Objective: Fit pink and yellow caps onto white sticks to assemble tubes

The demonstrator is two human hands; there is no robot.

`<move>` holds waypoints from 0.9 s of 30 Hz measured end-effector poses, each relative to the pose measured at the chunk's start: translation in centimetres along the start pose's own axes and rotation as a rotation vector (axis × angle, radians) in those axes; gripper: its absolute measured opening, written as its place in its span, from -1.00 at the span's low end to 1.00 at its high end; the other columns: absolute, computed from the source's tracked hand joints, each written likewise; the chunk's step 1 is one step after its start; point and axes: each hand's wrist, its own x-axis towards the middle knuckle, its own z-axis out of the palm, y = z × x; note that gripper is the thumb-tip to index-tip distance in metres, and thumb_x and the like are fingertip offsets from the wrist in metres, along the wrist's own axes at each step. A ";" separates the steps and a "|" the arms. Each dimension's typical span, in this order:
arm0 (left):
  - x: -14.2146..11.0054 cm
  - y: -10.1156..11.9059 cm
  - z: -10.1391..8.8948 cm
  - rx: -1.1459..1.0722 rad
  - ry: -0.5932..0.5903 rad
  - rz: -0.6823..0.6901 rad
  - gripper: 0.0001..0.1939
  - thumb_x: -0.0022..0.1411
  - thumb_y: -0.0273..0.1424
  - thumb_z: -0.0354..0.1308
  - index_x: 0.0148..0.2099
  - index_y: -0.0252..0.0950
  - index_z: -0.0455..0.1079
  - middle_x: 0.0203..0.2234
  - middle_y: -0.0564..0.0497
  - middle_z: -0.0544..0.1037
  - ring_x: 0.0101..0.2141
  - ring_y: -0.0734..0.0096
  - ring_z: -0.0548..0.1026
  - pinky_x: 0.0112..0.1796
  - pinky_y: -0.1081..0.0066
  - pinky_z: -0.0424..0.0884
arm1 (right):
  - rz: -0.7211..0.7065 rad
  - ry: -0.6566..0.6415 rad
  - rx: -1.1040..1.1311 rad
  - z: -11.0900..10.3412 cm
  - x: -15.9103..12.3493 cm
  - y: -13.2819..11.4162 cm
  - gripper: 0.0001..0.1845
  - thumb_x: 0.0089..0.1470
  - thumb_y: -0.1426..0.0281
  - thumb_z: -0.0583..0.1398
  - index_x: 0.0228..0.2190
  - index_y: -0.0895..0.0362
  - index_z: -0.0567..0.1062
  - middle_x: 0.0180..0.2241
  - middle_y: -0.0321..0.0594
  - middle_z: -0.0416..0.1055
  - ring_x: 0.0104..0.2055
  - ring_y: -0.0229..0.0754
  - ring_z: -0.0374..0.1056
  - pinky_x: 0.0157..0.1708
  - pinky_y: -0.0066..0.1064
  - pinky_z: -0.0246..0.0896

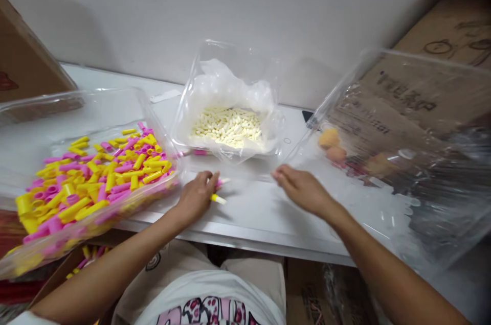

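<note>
My left hand [194, 196] is closed around small plastic tubes. A yellow tube [214, 197] and a pink tube [219, 182], each with a pale tip, poke out past its fingers. To its left is a clear bin [134, 95] heaped with loose yellow and pink tubes [111, 166]. My right hand [297, 187] hovers above the white table with thumb and fingers pinched together; whatever may be between them cannot be made out. Beyond both hands, a clear bin [180, 123] lined with a plastic bag [222, 77] holds many small pale-yellow pieces [230, 128].
On the right, a tilted clear bin [318, 110] contains orange fluffy balls [332, 143] and clear plastic pieces [391, 212]. Cardboard boxes [32, 54] stand left and right. One pink piece [200, 152] lies before the middle bin. The table's front edge [249, 238] runs near my lap.
</note>
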 end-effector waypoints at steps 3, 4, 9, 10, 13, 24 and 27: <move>0.4 -0.1 -0.3 -0.095 0.077 -0.117 -0.65 0.27 -0.46 -0.12 0.10 -0.36 0.20 -0.12 -0.25 0.41 -0.14 0.15 0.40 -0.25 0.27 0.33 | 0.181 0.031 -0.296 -0.9 1.2 5.2 -0.68 0.20 0.25 -0.07 -0.24 0.13 0.39 -0.32 -0.12 0.44 -0.31 -0.13 0.36 -0.45 -0.42 -0.01; 0.5 0.2 -0.7 -0.182 0.045 -0.136 -0.67 0.26 -0.47 -0.12 0.06 -0.33 0.24 -0.18 -0.20 0.45 -0.18 0.18 0.42 -0.25 0.28 0.32 | 0.199 -0.014 -0.387 -0.7 1.7 6.5 -0.70 0.18 0.29 -0.05 -0.22 0.14 0.40 -0.27 -0.09 0.43 -0.29 -0.12 0.36 -0.45 -0.42 0.00; 0.5 2.2 -2.8 -0.659 -0.317 -0.353 -0.86 0.20 -0.30 -0.01 -0.33 -0.26 0.24 -0.53 0.09 0.37 -0.47 0.39 0.35 -0.43 0.44 0.21 | 0.109 -0.170 -0.515 1.4 4.4 8.3 -0.77 0.07 0.43 0.06 -0.26 0.18 0.47 -0.18 0.00 0.37 -0.14 -0.05 0.33 -0.39 -0.40 0.09; 0.5 2.4 -3.2 -0.735 -0.366 -0.375 -0.86 0.18 -0.30 0.00 -0.35 -0.26 0.19 -0.55 0.12 0.31 -0.48 0.42 0.31 -0.45 0.46 0.19 | 0.097 -0.171 -0.523 1.5 4.7 8.3 -0.79 0.06 0.44 0.08 -0.28 0.20 0.47 -0.19 0.04 0.37 -0.11 -0.01 0.31 -0.38 -0.38 0.10; 0.2 2.3 -4.1 -0.907 -0.456 -0.384 -0.85 0.18 -0.32 -0.03 -0.36 -0.24 0.07 -0.54 0.16 0.20 -0.48 0.48 0.22 -0.46 0.49 0.14 | 0.105 -0.125 -0.547 0.9 4.5 7.9 -0.76 0.11 0.46 0.03 -0.24 0.30 0.44 -0.21 0.14 0.37 -0.12 0.06 0.31 -0.37 -0.30 0.15; -0.2 3.4 -7.1 -1.075 -0.431 -0.177 -0.66 0.30 -0.14 -0.13 -0.33 -0.31 0.21 -0.54 0.15 0.11 -0.50 0.53 0.10 -0.47 0.50 0.06 | -0.540 0.186 0.310 0.1 -1.2 -3.5 -0.87 0.18 0.34 0.07 -0.24 0.12 0.33 -0.37 -0.24 0.41 -0.39 -0.29 0.33 -0.40 -0.48 0.23; -0.3 3.0 -8.3 -1.067 -0.457 -0.147 -0.64 0.30 -0.13 -0.13 -0.34 -0.32 0.22 -0.54 0.15 0.11 -0.49 0.53 0.10 -0.46 0.50 0.07 | -0.612 0.189 0.343 0.5 -1.1 -4.4 -0.88 0.19 0.37 0.07 -0.22 0.13 0.32 -0.37 -0.24 0.39 -0.39 -0.30 0.32 -0.39 -0.48 0.22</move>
